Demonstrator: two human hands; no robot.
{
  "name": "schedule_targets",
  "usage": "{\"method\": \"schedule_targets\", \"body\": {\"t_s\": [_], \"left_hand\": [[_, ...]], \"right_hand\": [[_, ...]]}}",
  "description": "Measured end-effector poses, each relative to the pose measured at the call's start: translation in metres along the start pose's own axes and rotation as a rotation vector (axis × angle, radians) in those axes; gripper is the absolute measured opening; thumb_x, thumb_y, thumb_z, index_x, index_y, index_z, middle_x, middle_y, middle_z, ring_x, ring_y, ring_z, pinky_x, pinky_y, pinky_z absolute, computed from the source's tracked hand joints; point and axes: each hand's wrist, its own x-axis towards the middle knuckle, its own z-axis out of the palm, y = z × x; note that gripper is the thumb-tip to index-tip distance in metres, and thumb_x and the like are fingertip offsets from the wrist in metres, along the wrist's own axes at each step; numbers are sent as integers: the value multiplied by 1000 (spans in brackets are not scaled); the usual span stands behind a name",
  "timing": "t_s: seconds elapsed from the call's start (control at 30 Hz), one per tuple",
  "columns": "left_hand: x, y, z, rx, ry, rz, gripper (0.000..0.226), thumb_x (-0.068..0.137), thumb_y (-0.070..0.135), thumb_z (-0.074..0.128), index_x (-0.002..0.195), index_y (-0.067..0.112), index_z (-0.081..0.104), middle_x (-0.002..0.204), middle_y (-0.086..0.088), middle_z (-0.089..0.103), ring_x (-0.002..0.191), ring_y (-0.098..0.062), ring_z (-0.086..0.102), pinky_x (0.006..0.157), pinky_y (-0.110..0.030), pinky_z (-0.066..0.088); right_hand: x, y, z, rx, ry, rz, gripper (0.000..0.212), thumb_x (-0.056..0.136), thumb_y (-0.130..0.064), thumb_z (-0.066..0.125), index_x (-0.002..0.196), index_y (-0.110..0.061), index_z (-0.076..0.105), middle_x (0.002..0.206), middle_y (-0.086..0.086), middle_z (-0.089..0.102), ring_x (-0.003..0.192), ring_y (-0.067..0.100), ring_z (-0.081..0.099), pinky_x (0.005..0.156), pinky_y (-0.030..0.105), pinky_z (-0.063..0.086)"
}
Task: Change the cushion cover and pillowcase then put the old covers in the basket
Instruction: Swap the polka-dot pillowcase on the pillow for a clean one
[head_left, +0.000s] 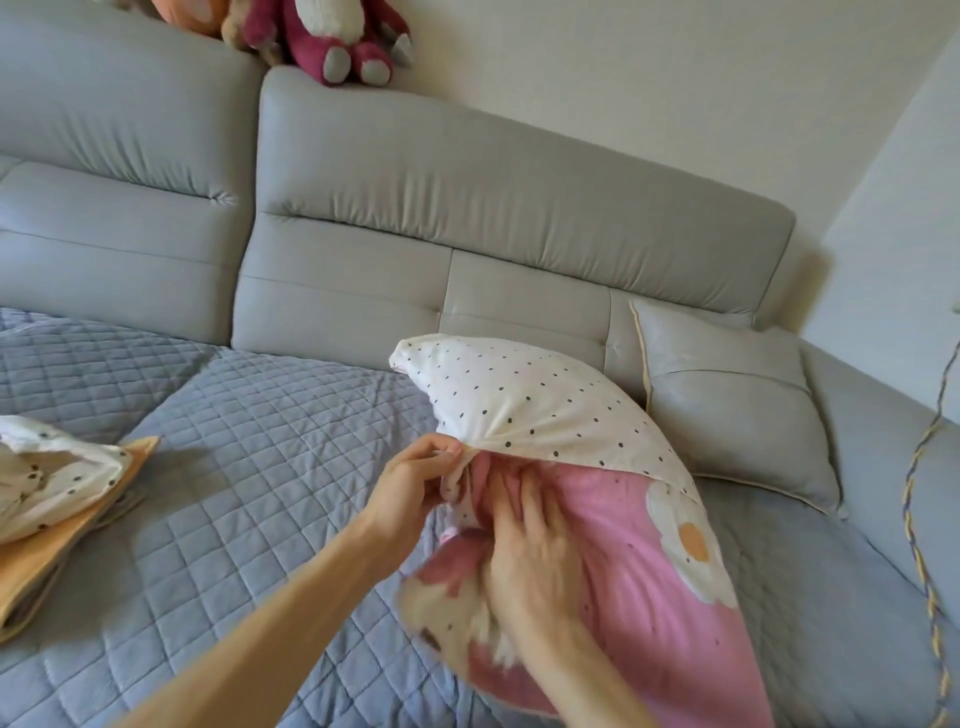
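Both your hands work at the pink pillow (649, 561) right of the frame's centre, on the sofa's quilted mat (249, 415); your left hand (415, 483) pinches the hem of the dotted cover (535, 400); your right hand (524, 545) pushes fairly straight fingers into the pink fabric; it all looks soft, light and yielding; grip the cover at its open hem, not mid-panel.

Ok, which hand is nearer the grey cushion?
Right. The right hand presses the pink cover just left of the grey cushion; the left hand pinches the dotted cover edge, farther left.
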Motion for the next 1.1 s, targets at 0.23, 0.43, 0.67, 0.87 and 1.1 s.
{"method": "schedule_targets", "body": {"t_s": [0.23, 0.43, 0.67, 0.87, 1.1], "left_hand": [[-22, 10, 13, 280, -214, 4, 19, 86, 30, 58, 74, 17, 52, 71, -5, 45, 60, -12, 33, 59, -26, 29], [-45, -31, -51, 1221, -211, 9, 36, 88, 58, 59, 78, 25, 53, 61, 13, 57, 54, -6, 50, 55, -23, 37], [-36, 3, -21, 1469, -120, 229, 38, 76, 67, 44, 84, 31, 56, 75, 14, 65, 65, -8, 60, 62, -35, 53], [7, 31, 66, 1730, -92, 519, 22, 92, 49, 41, 97, 28, 46, 88, 13, 61, 76, -19, 60, 61, -31, 48], [71, -3, 180, 2002, -325, 635, 53, 85, 21, 49, 136, 29, 40, 132, 2, 46, 116, -23, 48, 93, -41, 45]], "right_hand": [[49, 27, -36, 291, 6, 55, 21, 95, -31, 45, 75, -36, 45, 70, -19, 40, 82, 11, 47, 73, 26, 31], [-16, 45, -21, 327, -249, -329, 39, 86, -47, 56, 125, -39, 61, 137, -29, 49, 130, -9, 37, 113, 14, 20], [-26, 131, -66, 612, 66, 67, 45, 85, -62, 53, 112, -31, 71, 113, -29, 64, 113, -12, 53, 100, 15, 41], [-41, 196, -59, 673, -319, 740, 99, 76, -85, 49, 146, -17, 39, 147, 6, 48, 132, 28, 47, 94, 35, 37], [-43, 229, -55, 641, -450, 752, 114, 59, -100, 37, 141, -22, 48, 141, 3, 55, 121, 24, 56, 101, 36, 41]]}}
